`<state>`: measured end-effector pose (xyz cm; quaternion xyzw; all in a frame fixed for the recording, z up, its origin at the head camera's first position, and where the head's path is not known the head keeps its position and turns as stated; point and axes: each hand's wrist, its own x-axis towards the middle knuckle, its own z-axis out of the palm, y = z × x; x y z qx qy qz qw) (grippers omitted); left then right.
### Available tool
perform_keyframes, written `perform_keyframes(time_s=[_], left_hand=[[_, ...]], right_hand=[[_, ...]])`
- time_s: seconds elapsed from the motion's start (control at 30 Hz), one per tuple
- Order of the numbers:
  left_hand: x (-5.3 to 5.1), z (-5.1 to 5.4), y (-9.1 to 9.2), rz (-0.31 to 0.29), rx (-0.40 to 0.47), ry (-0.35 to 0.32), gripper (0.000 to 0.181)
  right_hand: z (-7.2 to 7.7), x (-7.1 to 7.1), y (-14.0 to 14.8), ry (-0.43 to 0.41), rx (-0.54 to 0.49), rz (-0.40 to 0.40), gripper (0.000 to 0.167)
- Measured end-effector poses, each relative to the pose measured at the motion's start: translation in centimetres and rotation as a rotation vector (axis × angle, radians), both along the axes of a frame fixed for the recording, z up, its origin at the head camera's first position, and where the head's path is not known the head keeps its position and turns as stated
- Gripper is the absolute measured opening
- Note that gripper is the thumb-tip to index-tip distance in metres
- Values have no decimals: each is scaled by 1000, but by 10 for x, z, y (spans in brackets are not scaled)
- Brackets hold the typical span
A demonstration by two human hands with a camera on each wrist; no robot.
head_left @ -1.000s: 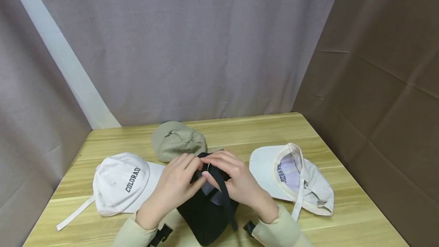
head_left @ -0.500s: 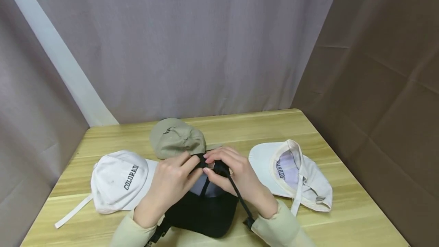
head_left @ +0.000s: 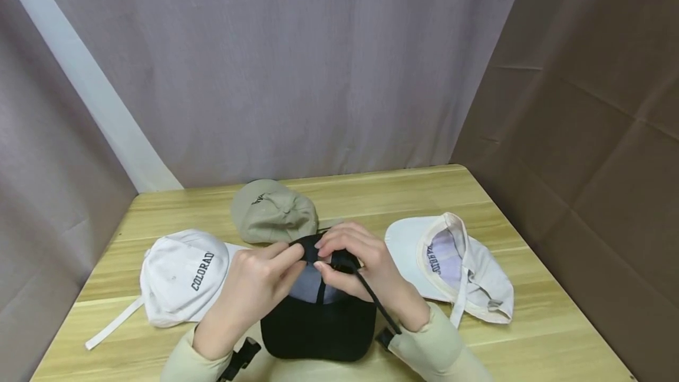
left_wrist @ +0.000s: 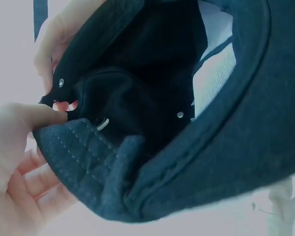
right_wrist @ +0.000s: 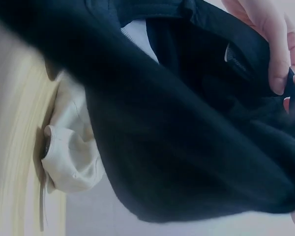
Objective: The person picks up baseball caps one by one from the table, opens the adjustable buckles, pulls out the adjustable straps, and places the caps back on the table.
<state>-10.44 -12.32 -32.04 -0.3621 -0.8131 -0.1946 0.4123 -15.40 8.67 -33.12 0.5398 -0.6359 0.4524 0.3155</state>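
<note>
In the head view a black cap (head_left: 318,329) is held between both hands, its brim toward the person and its grey lining showing. My left hand (head_left: 257,282) pinches the cap's back band from the left. My right hand (head_left: 373,267) pinches the band and strap on the right, close to the left fingertips. A thin black strap (head_left: 375,299) runs from the right fingers down to the right wrist. The left wrist view shows the left thumb and fingers (left_wrist: 44,115) on the black cap's stitched edge (left_wrist: 83,147). Part of the band is hidden behind the fingers.
A white cap (head_left: 177,276) with a loose strap lies on the left of the wooden table (head_left: 536,311). Behind the hands is a beige cap (head_left: 276,217). On the right, an upturned white cap (head_left: 485,276) shows its inside.
The black cap has turned so that its brim lies broadside toward the person and more lining shows. The strap hanging over it has swung right. Both hands still hold the band.
</note>
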Motion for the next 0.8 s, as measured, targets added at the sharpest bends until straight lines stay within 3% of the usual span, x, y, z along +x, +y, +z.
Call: perform_keyframes(time_s=[0.17,0.33,0.43,0.57,0.67,0.8], left_hand=[[3,1,0,-45,6,-63,13],[6,0,-2,-113,37,-206,13],[3,-7,-3,-143,1,-294,10],[-8,-25,1,-117,-113,-441,21],[-15,-39,5,-84,-162,-550,27],[-25,-48,11,-42,-160,-578,25]], right_hand=[[1,5,5,-133,22,23,21],[2,8,10,-290,56,111,30],[0,7,12,-403,56,137,36],[-6,3,13,-555,57,89,32],[-9,0,16,-615,48,37,26],[-9,-6,25,-659,65,-115,20]])
